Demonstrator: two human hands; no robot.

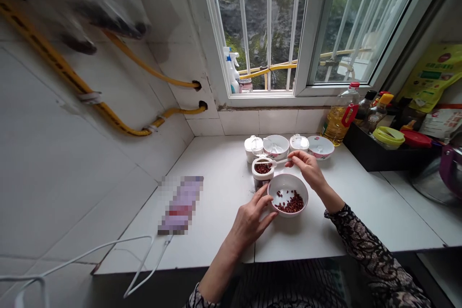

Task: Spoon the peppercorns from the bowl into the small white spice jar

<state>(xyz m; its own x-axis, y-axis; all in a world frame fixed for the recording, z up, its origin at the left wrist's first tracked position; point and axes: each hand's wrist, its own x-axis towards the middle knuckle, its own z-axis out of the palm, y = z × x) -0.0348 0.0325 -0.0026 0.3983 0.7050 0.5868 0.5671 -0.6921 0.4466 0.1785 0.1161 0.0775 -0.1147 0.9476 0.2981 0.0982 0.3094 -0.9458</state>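
Observation:
My left hand [250,219] grips the left side of a white bowl [287,182], its thumb and fingers against the wall. Dark red peppercorns [293,203] lie in the bowl, mostly toward its near right side. In my right hand [307,167] is the handle of a small white spoon [282,161], pinched between thumb and fingers. The spoon's other end is over the mouth of a small seasoning jar [255,169] with its lid up. More dark red peppercorns [263,168] fill the jar, which stands just behind the bowl's left side.
Behind stand a white jar [250,153], a second lidded jar [299,143] and two bowls, one being a flowered bowl [321,147]. An oil bottle [337,122] and a black condiment box [378,156] are at the right. A blurred phone-like object [181,207] with a white cable [147,255] lies left.

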